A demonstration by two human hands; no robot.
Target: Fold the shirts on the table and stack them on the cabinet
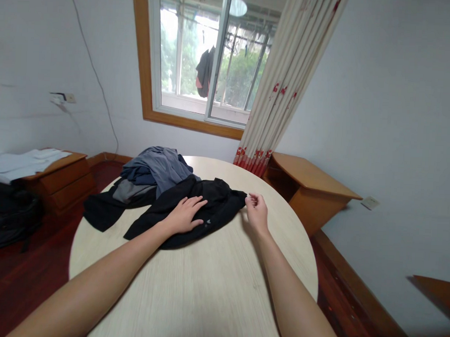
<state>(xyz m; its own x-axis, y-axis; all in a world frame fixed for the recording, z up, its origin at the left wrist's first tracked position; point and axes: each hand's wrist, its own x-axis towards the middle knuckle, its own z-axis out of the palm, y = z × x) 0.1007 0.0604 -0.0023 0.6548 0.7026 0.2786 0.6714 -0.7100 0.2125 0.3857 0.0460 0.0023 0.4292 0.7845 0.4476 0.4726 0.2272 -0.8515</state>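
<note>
A black garment (216, 193) with a small pale logo near its front edge lies spread on the round table; its exact kind cannot be made out. Flat on top of it rests my left hand (187, 215), fingers spread. At the garment's right corner, my right hand (256, 209) has its fingers curled together, pinching the cloth's tip. Behind and to the left is a crumpled heap of grey and dark blue clothes (154, 168), touching the black garment. Another black piece of cloth (104, 208) sticks out from under the heap.
The round pale table (212, 287) stands below a window. Right of it is a wooden cabinet (306, 177), beside a long curtain (276, 91). On the left stand a drawer unit (64, 181) with papers and a black backpack (10, 214) on the floor.
</note>
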